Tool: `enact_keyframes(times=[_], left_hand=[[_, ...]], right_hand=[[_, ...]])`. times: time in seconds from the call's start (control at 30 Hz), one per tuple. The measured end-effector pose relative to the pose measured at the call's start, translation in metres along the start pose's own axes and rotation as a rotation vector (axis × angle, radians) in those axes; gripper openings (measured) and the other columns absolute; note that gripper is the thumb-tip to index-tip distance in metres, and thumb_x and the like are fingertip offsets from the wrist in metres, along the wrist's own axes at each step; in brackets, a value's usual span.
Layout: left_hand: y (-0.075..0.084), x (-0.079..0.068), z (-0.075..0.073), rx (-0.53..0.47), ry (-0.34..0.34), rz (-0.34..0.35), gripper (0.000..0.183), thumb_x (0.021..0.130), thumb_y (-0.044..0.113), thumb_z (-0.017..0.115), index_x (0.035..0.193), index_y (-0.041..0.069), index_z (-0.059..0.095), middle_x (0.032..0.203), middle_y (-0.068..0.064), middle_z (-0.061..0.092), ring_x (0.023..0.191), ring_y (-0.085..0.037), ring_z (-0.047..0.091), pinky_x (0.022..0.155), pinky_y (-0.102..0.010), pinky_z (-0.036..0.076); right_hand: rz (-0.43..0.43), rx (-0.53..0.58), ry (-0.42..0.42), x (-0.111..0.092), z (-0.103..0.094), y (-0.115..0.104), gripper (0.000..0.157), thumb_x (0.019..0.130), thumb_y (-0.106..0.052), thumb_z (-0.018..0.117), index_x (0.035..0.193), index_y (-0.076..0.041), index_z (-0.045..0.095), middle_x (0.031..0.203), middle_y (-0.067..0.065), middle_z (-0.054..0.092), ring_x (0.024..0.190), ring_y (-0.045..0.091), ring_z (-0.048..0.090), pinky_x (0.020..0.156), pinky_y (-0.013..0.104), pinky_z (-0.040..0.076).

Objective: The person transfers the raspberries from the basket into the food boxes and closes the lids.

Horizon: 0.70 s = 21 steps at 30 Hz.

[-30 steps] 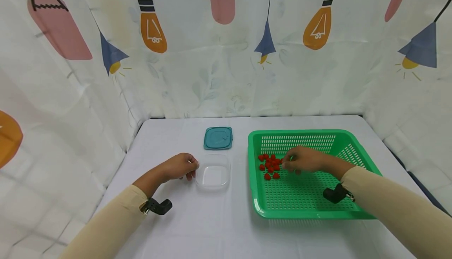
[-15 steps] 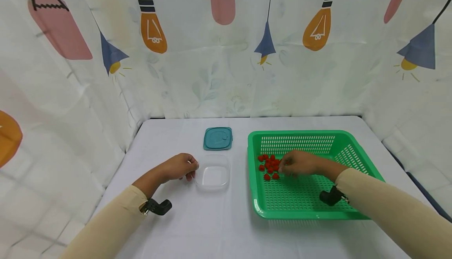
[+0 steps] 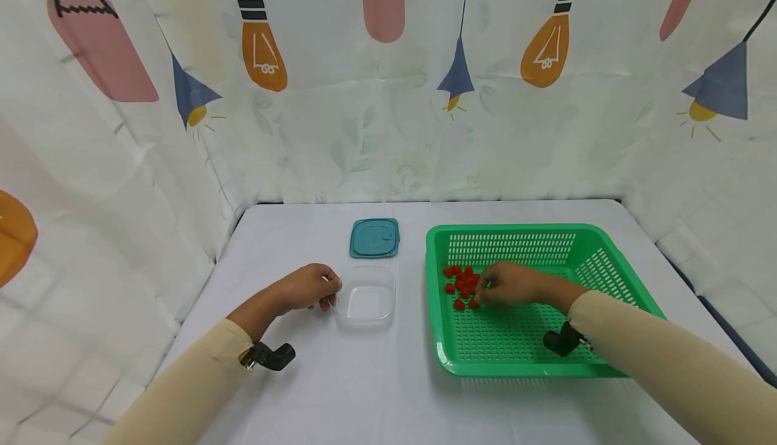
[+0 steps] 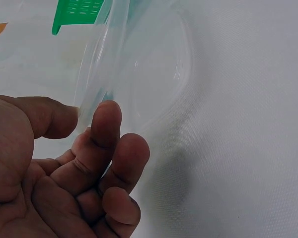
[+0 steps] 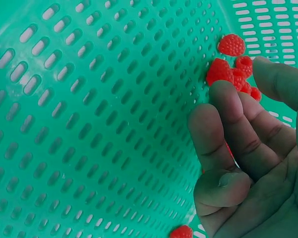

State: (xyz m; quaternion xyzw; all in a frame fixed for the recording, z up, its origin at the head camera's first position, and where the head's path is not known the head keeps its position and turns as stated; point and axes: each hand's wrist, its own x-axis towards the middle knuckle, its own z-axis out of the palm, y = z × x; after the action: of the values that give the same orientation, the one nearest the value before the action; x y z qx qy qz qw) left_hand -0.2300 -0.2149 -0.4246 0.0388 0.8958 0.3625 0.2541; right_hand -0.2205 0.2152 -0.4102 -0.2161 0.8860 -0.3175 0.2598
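Note:
My left hand [image 3: 308, 288] pinches the near-left rim of a clear square plastic container [image 3: 366, 302] on the white table. In the left wrist view the thumb and index finger [image 4: 107, 119] lie on either side of the container wall [image 4: 102, 64]. My right hand [image 3: 510, 284] is inside the green basket [image 3: 516, 369], its fingertips at a cluster of red raspberries [image 3: 459, 304]. From the right wrist, thumb [image 5: 270, 79] and fingers stand apart, loosely bent, with raspberries [image 5: 220, 73] just beyond them. The hand hides part of the cluster.
A teal square lid [image 3: 374, 238] lies behind the container. The basket has slotted walls and fills the right half of the table [image 3: 388, 408]. A printed curtain [image 3: 388, 141] hangs along the back and sides.
My right hand has shifted a little left and toward me, nearer the front raspberries. The left hand and the container have stayed in place.

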Motion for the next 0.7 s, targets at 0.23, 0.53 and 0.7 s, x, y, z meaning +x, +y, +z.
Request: enact_keyframes(times=[0.23,0.53,0.7], left_hand=[[0.0007,-0.0015,0.0004,0.01,-0.002,0.0,0.02,0.105,0.024,0.058,0.106,0.005,0.065,0.082,-0.008,0.069,0.079,-0.023,0.061,0.069,-0.035,0.048],[0.0005,-0.0027,0.0,-0.007,-0.001,0.008,0.02,0.105,0.023,0.058,0.106,0.005,0.065,0.082,-0.009,0.068,0.079,-0.023,0.062,0.069,-0.035,0.048],[0.0001,-0.0027,0.0002,-0.011,-0.003,0.01,0.02,0.105,0.023,0.058,0.107,0.004,0.065,0.082,-0.008,0.068,0.079,-0.023,0.062,0.07,-0.035,0.048]], right_hand=[[-0.003,0.008,0.002,0.0021,0.0039,0.0005,0.014,0.097,-0.015,0.071,0.104,-0.003,0.072,0.09,0.002,0.069,0.077,0.022,0.069,0.067,0.037,0.057],[0.027,0.014,0.011,0.0056,0.0074,0.0026,0.01,0.096,-0.014,0.071,0.1,-0.005,0.073,0.088,0.001,0.069,0.078,0.018,0.068,0.067,0.035,0.058],[0.029,0.012,0.017,0.0062,0.0088,0.0029,0.009,0.095,-0.013,0.072,0.098,-0.005,0.073,0.087,0.0,0.069,0.076,0.018,0.068,0.066,0.036,0.058]])
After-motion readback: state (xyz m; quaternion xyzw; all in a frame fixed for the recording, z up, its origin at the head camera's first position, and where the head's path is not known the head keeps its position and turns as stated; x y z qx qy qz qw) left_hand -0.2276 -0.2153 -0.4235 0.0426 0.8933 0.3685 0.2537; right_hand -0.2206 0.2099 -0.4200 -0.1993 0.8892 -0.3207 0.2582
